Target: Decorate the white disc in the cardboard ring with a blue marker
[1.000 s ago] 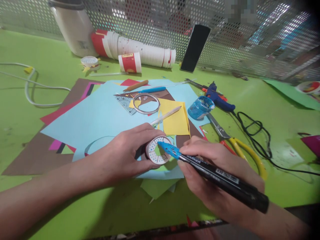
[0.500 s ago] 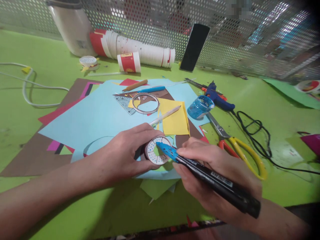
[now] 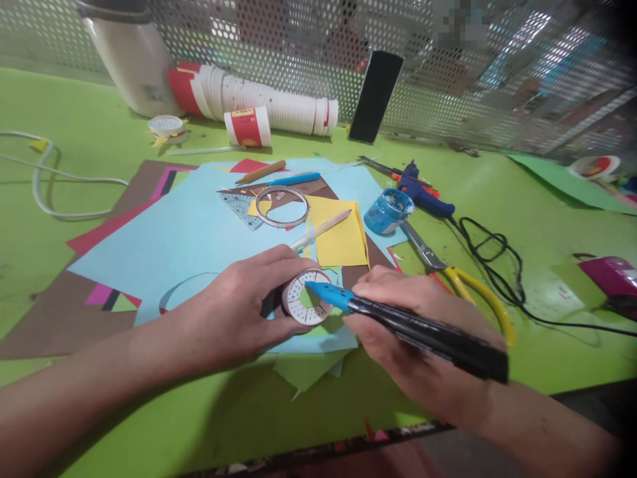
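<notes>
Where everything rests: a bright green tabletop (image 3: 149,431) fills most of the frame.
Under the work: overlapping sheets of light blue paper (image 3: 174,226) spread from the left toward the middle, and a piece of flat yellow paper (image 3: 341,242) lies just above the hands.
Right hand: right of centre in the lower half, the person's right hand (image 3: 423,378) holds a thick black-barrelled marker with a blue-smeared front end (image 3: 438,340) in a writing grip.
Left hand: left of it, the person's left hand (image 3: 249,299) curls thumb and fingers around a short white round piece with a dotted, segmented face (image 3: 295,307), gripping its side.
Right of the work: steel scissors with yellow and red handles (image 3: 425,252) lie partly behind the right hand.
Marker's axis: long and slanted, from the butt at lower right to the tip at upper left, over the round piece.
Round piece's aim: just below the frame's centre, its face turns up toward the camera; its exact tilt cannot be told.
Step in hand: apparently dotting that face in blue.
Next touch: it would likely call for a steady left grip and a light tip.
Dots: blue and darker specks between black dividing lines; whether the tip touches is unclear.
</notes>
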`<act>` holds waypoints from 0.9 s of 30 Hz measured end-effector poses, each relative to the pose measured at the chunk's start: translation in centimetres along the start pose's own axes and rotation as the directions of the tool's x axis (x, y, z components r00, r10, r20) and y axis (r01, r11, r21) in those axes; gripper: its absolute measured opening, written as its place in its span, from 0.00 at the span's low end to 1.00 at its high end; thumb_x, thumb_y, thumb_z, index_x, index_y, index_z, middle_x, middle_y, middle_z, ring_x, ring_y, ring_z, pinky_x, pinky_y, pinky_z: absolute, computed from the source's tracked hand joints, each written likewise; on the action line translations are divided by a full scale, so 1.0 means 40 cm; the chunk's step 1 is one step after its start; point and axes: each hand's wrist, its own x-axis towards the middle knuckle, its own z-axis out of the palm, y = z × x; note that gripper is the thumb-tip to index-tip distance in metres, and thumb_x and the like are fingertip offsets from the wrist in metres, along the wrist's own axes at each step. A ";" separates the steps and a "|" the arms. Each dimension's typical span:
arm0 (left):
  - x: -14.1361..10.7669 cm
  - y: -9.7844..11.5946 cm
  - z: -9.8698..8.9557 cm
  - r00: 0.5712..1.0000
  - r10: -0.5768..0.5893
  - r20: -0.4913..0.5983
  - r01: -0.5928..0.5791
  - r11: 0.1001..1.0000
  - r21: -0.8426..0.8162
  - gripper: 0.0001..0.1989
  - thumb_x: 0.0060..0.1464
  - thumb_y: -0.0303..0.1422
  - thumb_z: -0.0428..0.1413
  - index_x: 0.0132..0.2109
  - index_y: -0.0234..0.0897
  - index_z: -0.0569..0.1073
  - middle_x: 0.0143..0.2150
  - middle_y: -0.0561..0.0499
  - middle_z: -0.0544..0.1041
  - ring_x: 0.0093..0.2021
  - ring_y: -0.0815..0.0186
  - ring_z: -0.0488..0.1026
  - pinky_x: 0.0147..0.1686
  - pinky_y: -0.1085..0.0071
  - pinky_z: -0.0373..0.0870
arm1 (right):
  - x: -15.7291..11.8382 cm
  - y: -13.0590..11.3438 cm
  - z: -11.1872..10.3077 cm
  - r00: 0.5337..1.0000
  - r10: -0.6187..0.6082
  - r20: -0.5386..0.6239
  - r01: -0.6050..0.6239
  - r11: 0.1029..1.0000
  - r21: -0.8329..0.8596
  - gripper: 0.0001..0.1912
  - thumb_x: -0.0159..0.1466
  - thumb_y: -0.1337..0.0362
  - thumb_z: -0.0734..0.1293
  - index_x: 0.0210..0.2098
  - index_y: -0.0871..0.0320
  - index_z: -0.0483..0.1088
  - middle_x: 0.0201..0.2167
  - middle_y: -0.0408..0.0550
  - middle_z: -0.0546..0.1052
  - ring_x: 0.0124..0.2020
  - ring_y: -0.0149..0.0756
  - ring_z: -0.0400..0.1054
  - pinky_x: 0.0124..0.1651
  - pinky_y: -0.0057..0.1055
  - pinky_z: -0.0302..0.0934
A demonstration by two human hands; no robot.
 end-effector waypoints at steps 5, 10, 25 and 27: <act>0.000 -0.001 0.004 1.000 -0.003 -0.009 0.003 1.000 -0.004 0.18 0.57 0.34 0.59 0.55 0.38 0.72 0.48 0.48 0.76 0.45 0.64 0.74 0.45 0.70 0.71 | -0.010 0.009 -0.023 0.998 -0.029 -0.057 0.032 0.997 0.064 0.12 0.65 0.68 0.64 0.25 0.57 0.71 0.20 0.43 0.73 0.26 0.31 0.70 0.32 0.28 0.69; -0.004 -0.002 0.002 1.000 -0.007 0.001 0.007 1.000 0.009 0.19 0.58 0.34 0.59 0.56 0.39 0.71 0.49 0.48 0.75 0.47 0.63 0.74 0.45 0.71 0.71 | -0.022 0.012 0.027 0.920 -0.068 -0.387 0.097 0.994 0.058 0.02 0.60 0.70 0.69 0.32 0.58 0.73 0.24 0.44 0.76 0.27 0.33 0.74 0.33 0.30 0.71; 0.000 -0.002 0.002 1.000 0.002 -0.004 -0.002 1.000 -0.030 0.19 0.58 0.36 0.59 0.55 0.38 0.72 0.49 0.47 0.76 0.47 0.63 0.75 0.45 0.70 0.72 | -0.017 0.005 0.043 0.903 -0.091 -0.420 0.119 0.992 0.042 0.06 0.60 0.74 0.70 0.36 0.60 0.72 0.26 0.45 0.77 0.28 0.33 0.75 0.30 0.28 0.70; 0.002 -0.002 0.002 1.000 0.003 -0.011 -0.004 0.999 -0.034 0.19 0.57 0.35 0.60 0.55 0.37 0.72 0.49 0.47 0.76 0.47 0.63 0.75 0.46 0.70 0.72 | -0.017 0.004 0.041 0.909 -0.092 -0.406 0.116 0.993 0.034 0.06 0.60 0.73 0.69 0.37 0.59 0.72 0.26 0.45 0.78 0.30 0.34 0.76 0.32 0.29 0.71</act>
